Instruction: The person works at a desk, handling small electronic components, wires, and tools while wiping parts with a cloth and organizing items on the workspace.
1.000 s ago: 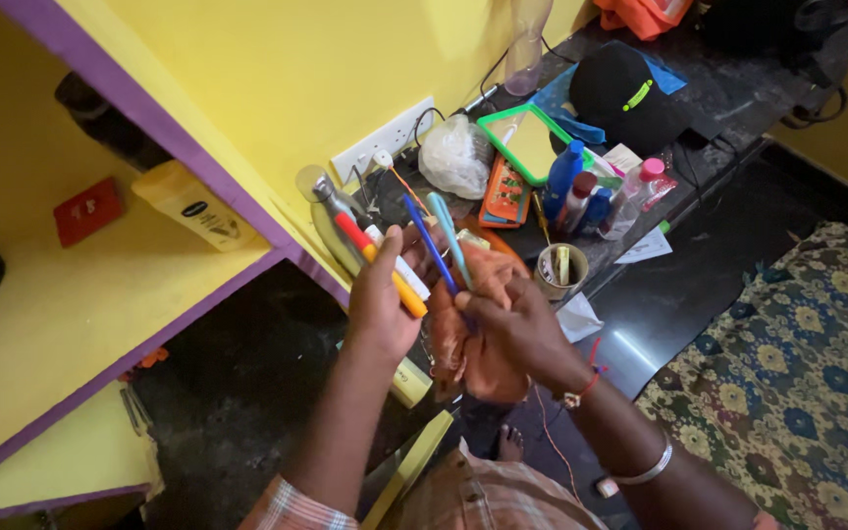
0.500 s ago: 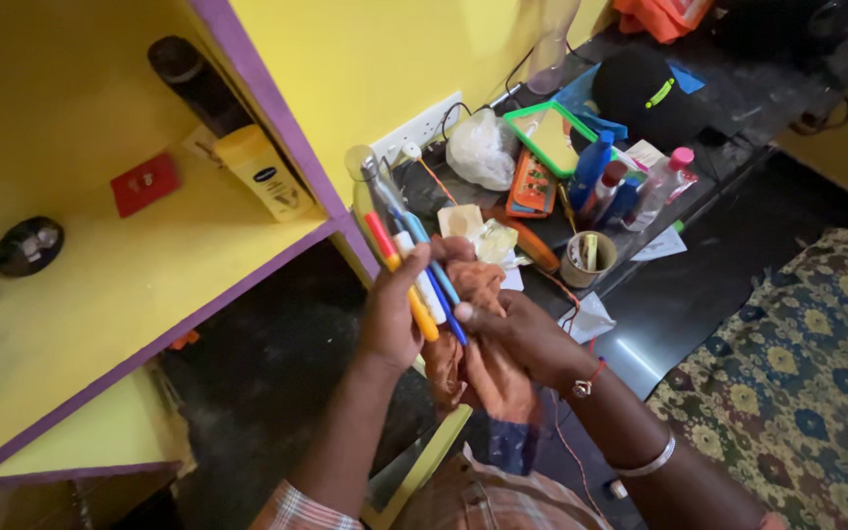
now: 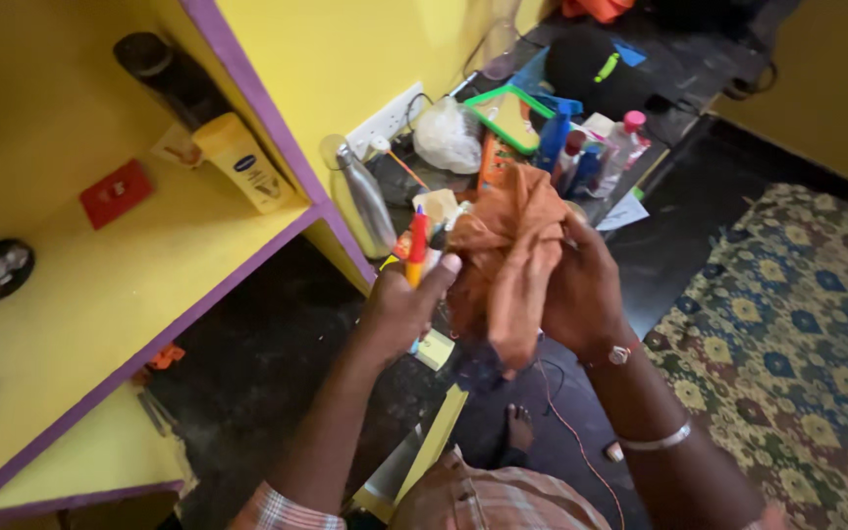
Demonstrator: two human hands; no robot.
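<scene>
My left hand [image 3: 399, 309] grips a bunch of pens [image 3: 416, 245], red and orange ones sticking up above the fist. My right hand [image 3: 586, 290] holds a rust-orange cloth [image 3: 507, 260] bunched up between the two hands, its top raised and a tail hanging down. The cloth touches the pens and hides most of them. Both hands are held up in front of me, above a dark floor.
A yellow shelf with purple edging [image 3: 247, 260] stands at the left, holding a yellow lotion bottle [image 3: 242, 162], a red box [image 3: 115, 193] and a dark bottle [image 3: 164, 69]. A steel bottle [image 3: 367, 201] and a cluttered black counter [image 3: 561, 128] lie ahead. A patterned rug [image 3: 797, 334] is at right.
The cloth has come up from below the hands and now covers the pens. The pens, spread in a fan earlier, are now bunched tight. The view has swung left toward the shelf.
</scene>
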